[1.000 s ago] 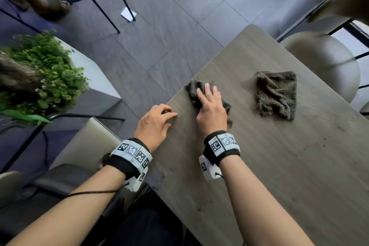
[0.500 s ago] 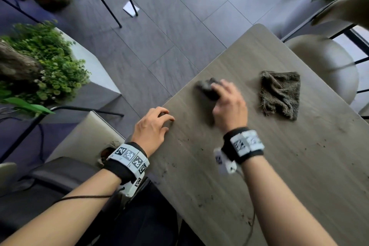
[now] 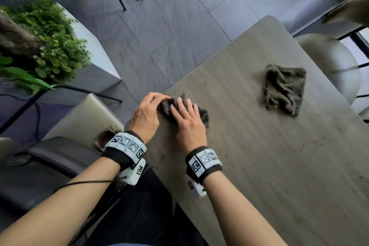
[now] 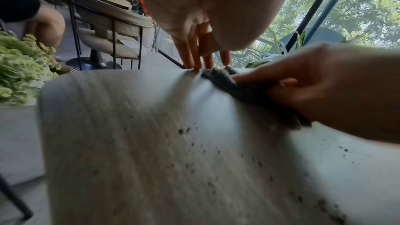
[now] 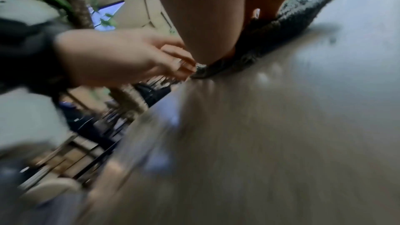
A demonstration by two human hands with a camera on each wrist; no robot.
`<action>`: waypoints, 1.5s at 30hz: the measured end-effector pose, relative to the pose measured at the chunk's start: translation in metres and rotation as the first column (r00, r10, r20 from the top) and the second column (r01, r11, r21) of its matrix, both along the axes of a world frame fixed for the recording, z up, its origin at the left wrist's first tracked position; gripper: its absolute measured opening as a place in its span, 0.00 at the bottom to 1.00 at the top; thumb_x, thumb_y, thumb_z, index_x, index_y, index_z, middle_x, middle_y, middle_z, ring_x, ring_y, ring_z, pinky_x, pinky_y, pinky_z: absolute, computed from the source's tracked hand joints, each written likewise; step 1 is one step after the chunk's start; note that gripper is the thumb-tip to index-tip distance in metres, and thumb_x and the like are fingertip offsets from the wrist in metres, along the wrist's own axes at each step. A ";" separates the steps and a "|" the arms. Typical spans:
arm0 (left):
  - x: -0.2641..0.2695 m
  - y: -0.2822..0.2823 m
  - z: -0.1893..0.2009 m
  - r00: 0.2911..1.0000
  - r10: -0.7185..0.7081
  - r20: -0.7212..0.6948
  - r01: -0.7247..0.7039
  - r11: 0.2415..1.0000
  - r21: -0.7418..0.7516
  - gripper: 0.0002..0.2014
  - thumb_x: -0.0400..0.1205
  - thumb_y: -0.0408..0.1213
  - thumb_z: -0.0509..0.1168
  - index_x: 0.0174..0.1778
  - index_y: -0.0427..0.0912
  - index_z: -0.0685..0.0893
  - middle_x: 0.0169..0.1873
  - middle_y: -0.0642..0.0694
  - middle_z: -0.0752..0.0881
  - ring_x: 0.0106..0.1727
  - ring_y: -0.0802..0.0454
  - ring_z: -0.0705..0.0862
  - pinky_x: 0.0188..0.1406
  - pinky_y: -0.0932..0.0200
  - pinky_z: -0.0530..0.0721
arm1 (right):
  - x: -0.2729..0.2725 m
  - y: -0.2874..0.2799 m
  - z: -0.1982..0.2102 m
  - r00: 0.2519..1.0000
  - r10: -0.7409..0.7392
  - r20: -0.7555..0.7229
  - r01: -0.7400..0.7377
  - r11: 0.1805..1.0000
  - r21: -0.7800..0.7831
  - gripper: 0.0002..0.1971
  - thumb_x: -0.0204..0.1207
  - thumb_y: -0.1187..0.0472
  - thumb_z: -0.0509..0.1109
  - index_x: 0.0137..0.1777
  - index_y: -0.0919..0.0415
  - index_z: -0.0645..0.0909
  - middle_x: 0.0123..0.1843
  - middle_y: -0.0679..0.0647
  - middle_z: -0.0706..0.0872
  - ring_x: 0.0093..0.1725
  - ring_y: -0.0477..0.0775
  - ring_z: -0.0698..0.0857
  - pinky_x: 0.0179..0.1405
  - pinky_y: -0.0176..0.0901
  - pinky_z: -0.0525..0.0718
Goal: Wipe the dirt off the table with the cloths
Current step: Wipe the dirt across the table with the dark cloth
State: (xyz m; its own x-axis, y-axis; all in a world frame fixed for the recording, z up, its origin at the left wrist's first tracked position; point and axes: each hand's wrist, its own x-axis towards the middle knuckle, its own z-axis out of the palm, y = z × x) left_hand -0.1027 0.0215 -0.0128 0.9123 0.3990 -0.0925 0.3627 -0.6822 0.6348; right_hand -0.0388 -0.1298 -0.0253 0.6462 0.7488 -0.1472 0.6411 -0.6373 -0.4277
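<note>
Right grip [image 3: 186, 120] flat on crumpled dark cloth [image 3: 203, 115]

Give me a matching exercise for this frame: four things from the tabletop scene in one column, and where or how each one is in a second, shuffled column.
Things:
1. dark cloth
2. brown cloth
3. left hand
4. dirt

States:
a. at the table edge, fingers touching the dark cloth's end
b. lying alone, untouched, further along the table
c. scattered as specks on the tabletop
d. pressed flat under the right hand

Pairs: 1-d, 2-b, 3-a, 4-c
</note>
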 end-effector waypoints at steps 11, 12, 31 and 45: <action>0.000 0.009 -0.001 0.998 0.021 -0.059 -0.021 1.000 -0.005 0.25 0.81 0.21 0.59 0.69 0.48 0.84 0.60 0.49 0.81 0.59 0.46 0.83 0.58 0.45 0.85 | 0.090 -0.013 0.029 0.931 -0.362 -0.048 0.365 0.921 0.137 0.35 0.63 0.77 0.62 0.69 0.52 0.82 0.74 0.53 0.79 0.74 0.60 0.75 0.73 0.49 0.75; -0.003 0.011 -0.002 0.997 0.048 -0.054 -0.049 0.998 -0.024 0.24 0.81 0.22 0.59 0.69 0.48 0.84 0.59 0.50 0.81 0.58 0.46 0.84 0.58 0.45 0.85 | 0.112 -0.012 0.029 0.901 -0.430 -0.055 0.434 0.896 0.096 0.35 0.64 0.77 0.60 0.71 0.51 0.80 0.76 0.52 0.77 0.77 0.59 0.72 0.75 0.50 0.72; -0.014 0.020 0.007 0.993 0.065 -0.093 -0.062 0.997 0.043 0.18 0.84 0.28 0.62 0.66 0.47 0.87 0.57 0.50 0.85 0.53 0.45 0.87 0.54 0.46 0.86 | -0.047 0.008 0.012 0.960 0.223 -0.167 -0.201 0.970 0.139 0.22 0.74 0.65 0.56 0.63 0.53 0.86 0.72 0.54 0.81 0.75 0.62 0.75 0.75 0.58 0.74; 0.025 -0.020 -0.007 0.981 -0.137 -0.137 0.145 0.988 0.051 0.26 0.75 0.18 0.70 0.67 0.43 0.88 0.71 0.46 0.82 0.72 0.45 0.80 0.70 0.48 0.81 | 0.185 -0.051 0.025 0.879 -0.472 -0.067 0.449 0.867 -0.217 0.38 0.72 0.76 0.59 0.81 0.48 0.67 0.86 0.50 0.58 0.85 0.58 0.55 0.75 0.58 0.68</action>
State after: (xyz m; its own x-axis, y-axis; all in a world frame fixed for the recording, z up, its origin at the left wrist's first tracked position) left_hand -0.0777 0.0017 -0.0198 0.9409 0.2761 -0.1961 0.3387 -0.7681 0.5435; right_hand 0.1458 -0.1812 -0.0006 0.8805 0.3202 -0.3496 0.2084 -0.9238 -0.3212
